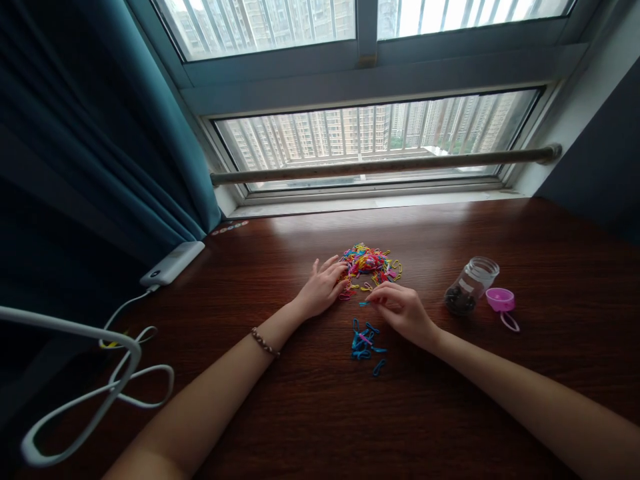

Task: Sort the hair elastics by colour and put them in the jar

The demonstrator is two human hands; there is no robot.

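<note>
Pinching one blue piece (363, 304) with its fingers, the right hand (403, 312) is holding it between one multicoloured pile (369, 259), too tangled to count, and one blue cluster (359, 350) bearing one pink piece (365, 339); the left hand (321, 288), fingers unclenched, is touching the pile's left edge; one jar (471, 287) and one pink lid (501, 299) are resting rightward on the surface (310, 413).

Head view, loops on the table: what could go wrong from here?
1. The blue loop that the right hand appears to pinch could slip, perhaps into the mixed pile close by.
2. A pink piece lies among the blue group and might be overlooked.
3. The jar is open, a pink lid beside it; a sweep of the right forearm might knock it and spill its dark contents.
</note>
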